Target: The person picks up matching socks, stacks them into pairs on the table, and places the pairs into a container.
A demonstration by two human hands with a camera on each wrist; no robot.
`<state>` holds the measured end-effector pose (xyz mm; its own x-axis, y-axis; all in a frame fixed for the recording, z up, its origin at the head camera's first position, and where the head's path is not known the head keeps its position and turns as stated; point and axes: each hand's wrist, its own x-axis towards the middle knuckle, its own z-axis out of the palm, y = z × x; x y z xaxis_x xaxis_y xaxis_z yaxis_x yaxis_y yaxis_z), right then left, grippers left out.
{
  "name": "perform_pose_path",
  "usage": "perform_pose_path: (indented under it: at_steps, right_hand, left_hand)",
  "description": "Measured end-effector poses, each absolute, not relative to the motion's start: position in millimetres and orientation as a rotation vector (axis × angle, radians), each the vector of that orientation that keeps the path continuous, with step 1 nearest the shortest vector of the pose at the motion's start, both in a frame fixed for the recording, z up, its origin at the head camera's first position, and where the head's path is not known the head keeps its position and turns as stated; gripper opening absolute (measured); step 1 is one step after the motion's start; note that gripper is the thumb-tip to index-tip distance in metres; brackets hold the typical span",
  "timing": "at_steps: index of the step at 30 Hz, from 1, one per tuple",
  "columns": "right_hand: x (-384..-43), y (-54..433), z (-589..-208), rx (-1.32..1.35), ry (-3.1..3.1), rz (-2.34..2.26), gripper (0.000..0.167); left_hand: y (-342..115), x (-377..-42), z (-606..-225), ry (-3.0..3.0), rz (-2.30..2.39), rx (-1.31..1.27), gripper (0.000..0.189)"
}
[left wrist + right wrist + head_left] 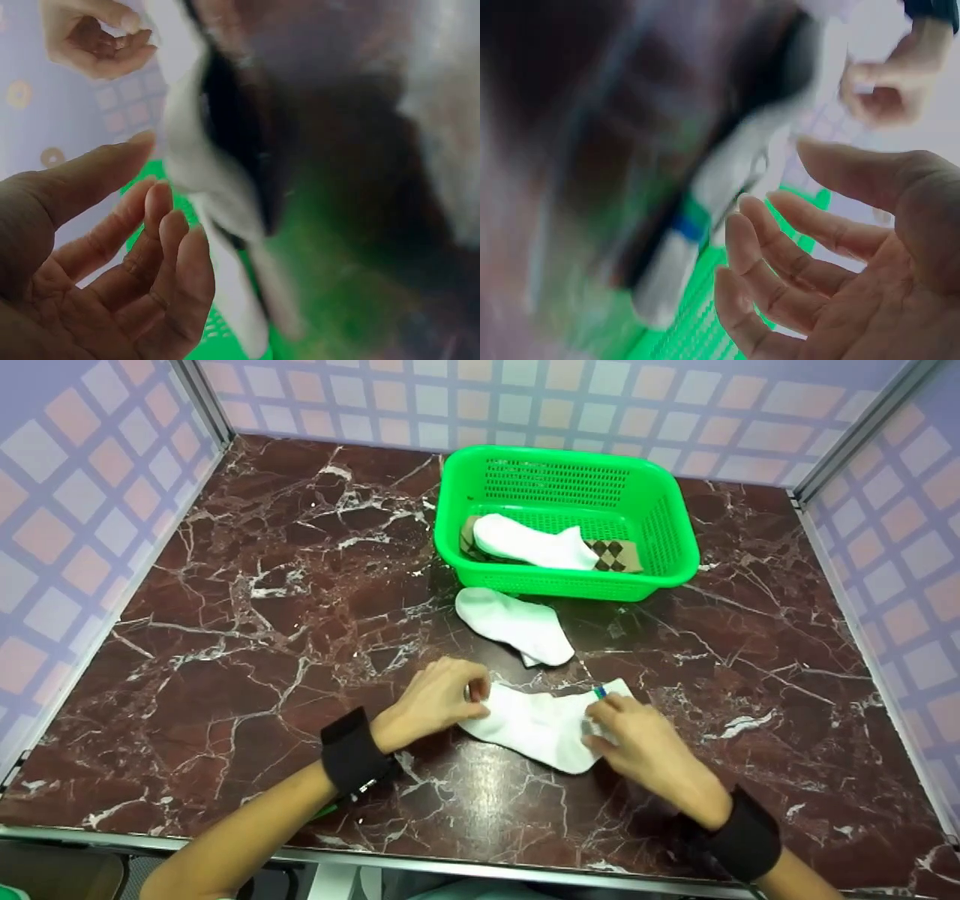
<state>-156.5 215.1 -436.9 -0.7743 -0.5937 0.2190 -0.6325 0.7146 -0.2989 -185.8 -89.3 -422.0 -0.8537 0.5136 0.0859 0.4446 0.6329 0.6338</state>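
A white sock (529,724) lies flat on the marbled table, a blue and green mark near its cuff. At its toe end is my left hand (442,694), thumb and fingers parted. My right hand (641,739) hovers by the cuff with loosely bent fingers. In the left wrist view, a gap shows between the left hand (127,255) and the blurred sock (195,142). The right wrist view has the right hand (840,262) beside the marked cuff (664,277), nothing between its fingers. Another white sock (517,626) lies just beyond.
Behind the socks stands a green plastic basket (555,585). Inside it are a white sock (532,544) and a brown checked sock (626,556). Tiled-pattern partitions (375,405) enclose the back and sides of the marbled table (225,660).
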Motion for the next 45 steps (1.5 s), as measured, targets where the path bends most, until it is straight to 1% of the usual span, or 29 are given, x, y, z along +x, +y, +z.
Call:
perform_pose_path:
  at_steps: [4,10,17,20,24,28,30,34,39,43,45]
  right_hand:
    - [-152,212,-440,0.934,-2.872,0.482,0.025]
    - [-157,220,-436,0.824,-2.969,0.565,0.029]
    - [-167,233,-431,0.870,-2.985,0.752,0.029]
    - [-174,240,-428,0.820,-2.936,0.767,0.034]
    - [-180,247,-427,0.669,-2.977,0.705,0.045]
    - [-180,249,-428,0.596,-3.113,0.731,0.051]
    - [-181,249,-430,0.587,-3.136,0.774,0.049]
    - [-184,247,-431,0.591,-3.154,0.826,0.035]
    - [-186,246,-431,0.577,-3.208,0.846,0.032]
    - [-184,248,-431,0.606,-3.176,0.878,0.025]
    - [-182,249,-431,0.636,-3.151,0.885,0.026]
  left_hand:
    - [-87,-188,-427,2.733,0.917,0.791,0.015]
    - [-89,-190,-427,2.731,0.827,0.798,0.022]
    - [-92,-192,-419,2.702,0.817,0.833,0.022]
    - [-94,-192,-418,2.739,0.855,0.779,0.029]
    - [-95,-192,-419,2.809,0.820,0.691,0.043]
    - [-93,-190,-423,2.828,0.748,0.663,0.049]
    - [-90,-189,-425,2.827,0.729,0.663,0.049]
    - [-87,-191,-426,2.795,0.733,0.658,0.045]
    - [-85,-192,-428,2.736,0.778,0.626,0.039]
    - [-87,-193,-426,2.710,0.846,0.630,0.037]
    - [-89,-193,-424,2.708,0.889,0.645,0.033]
